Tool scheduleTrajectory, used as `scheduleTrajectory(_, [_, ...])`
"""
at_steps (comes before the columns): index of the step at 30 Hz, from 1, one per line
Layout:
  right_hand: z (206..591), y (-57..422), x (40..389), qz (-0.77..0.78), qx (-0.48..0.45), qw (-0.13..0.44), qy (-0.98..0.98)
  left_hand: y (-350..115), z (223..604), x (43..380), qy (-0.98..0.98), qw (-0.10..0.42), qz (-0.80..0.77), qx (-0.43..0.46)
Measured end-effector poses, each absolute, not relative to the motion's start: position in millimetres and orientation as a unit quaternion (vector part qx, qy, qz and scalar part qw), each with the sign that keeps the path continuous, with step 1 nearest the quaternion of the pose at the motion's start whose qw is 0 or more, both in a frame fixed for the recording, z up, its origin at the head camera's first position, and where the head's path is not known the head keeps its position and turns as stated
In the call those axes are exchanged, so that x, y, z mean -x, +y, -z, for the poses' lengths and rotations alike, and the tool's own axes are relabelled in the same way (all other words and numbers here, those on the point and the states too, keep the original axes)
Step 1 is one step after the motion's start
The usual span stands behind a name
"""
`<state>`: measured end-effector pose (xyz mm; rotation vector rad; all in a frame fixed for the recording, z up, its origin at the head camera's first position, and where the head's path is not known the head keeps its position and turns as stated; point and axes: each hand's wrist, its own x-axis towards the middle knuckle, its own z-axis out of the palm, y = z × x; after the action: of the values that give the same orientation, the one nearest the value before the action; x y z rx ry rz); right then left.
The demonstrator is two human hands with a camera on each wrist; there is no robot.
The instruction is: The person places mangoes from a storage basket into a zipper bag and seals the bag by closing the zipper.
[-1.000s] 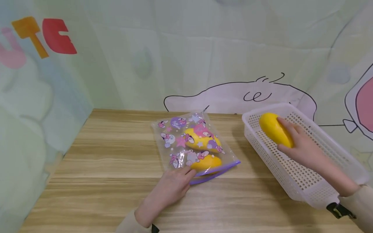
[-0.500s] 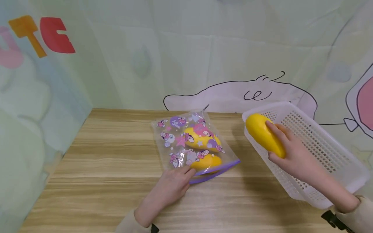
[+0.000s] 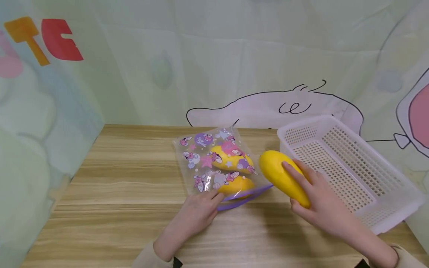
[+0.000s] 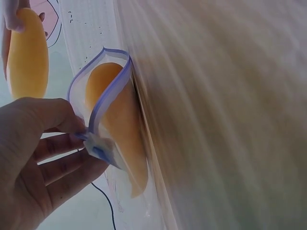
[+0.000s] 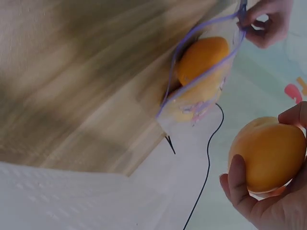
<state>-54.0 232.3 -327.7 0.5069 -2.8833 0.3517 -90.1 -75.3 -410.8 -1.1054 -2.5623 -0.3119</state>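
A clear zip bag (image 3: 191,175) with a purple zip edge and pink and purple cartoon prints lies on the table. Inside it are two yellow mangoes, one farther back (image 3: 221,154) and one close to the mouth (image 3: 239,185). At the near left corner of the mouth, my left hand (image 3: 197,214) pinches the rim between thumb and fingers; the left wrist view shows the mouth (image 4: 98,103) gaping. My right hand (image 3: 323,203) grips another yellow mango (image 3: 281,173) in the air, between the bag and the basket, its far end close to the bag's right corner.
A white plastic basket (image 3: 385,163) with a perforated base and walls stands on the right of the wooden table (image 3: 117,178). Behind the table hangs a printed cloth backdrop (image 3: 144,74), which also covers the left side.
My right hand has carried the mango up out of the basket, over its left wall and leftward toward the bag. The left hand keeps its pinch at the bag's corner.
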Motion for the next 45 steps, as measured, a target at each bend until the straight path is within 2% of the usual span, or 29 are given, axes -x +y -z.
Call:
scheduleTrajectory(7, [350.2,215.8,32.8,-0.087,-0.230,0.099,-0.964,-75.3,410.5,89.9,-0.903,0.161,0.107,0.384])
scheduleTrajectory(15, [380.0,204.6,15.8,-0.074,-0.295,0.068,-0.950,-75.2,409.4,89.0,-0.908,0.142,0.106,0.379])
scheduleTrajectory(18, [388.3,202.0,13.7,-0.065,-0.316,0.088,-0.942,-75.2,408.5,89.1,-0.910,0.136,0.110,0.377])
scheduleTrajectory(25, [397.1,194.0,10.0,-0.068,-0.308,0.055,-0.947,-75.7,407.8,89.2,-0.912,0.130,0.112,0.373])
scheduleTrajectory(41, [417.2,174.7,19.8,-0.112,-0.275,0.043,-0.954,-76.3,407.0,89.3,-0.908,0.129,0.119,0.380])
scheduleTrajectory(45, [420.7,170.5,22.3,-0.114,-0.273,0.063,-0.953,-76.4,406.9,89.4,-0.909,0.128,0.118,0.379])
